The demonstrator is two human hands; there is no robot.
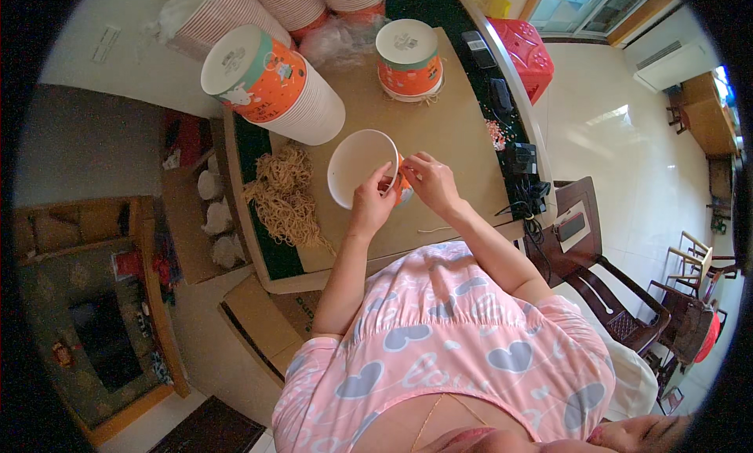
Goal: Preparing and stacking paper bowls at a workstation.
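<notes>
Cup: I see a white-lined orange paper cup (362, 169) tipped on its side, mouth towards me, mid-worktop (455, 131)
Left hand (372, 204): pinches the cup's rim; fingers closed on it
Right hand (431, 181): fingertips pinched at the cup's outer wall; touching the left
Strings: a tan bundle (284, 196) lies just left of the cup
Stacks: a lying cup stack (271, 84) behind; an upright stack (409, 58) further back

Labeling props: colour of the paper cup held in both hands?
Paper cup: white inside, orange outside; head view.
</notes>
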